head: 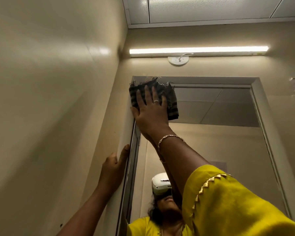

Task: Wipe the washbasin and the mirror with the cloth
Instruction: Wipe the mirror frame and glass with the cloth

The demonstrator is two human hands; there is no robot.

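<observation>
The mirror (pixel 220 133) hangs on the wall ahead in a pale frame, and I look up at it from below. My right hand (pixel 150 111) presses a dark striped, frayed cloth (pixel 172 101) flat against the mirror's top left corner, fingers spread over it. My left hand (pixel 115 165) rests on the mirror's left frame edge lower down, thumb along the edge, holding nothing. The washbasin is out of view.
A beige side wall (pixel 49 99) stands close on the left. A lit tube light (pixel 197 50) with a round white fitting (pixel 178 60) sits above the mirror. The mirror shows a person in a yellow top with a white headset.
</observation>
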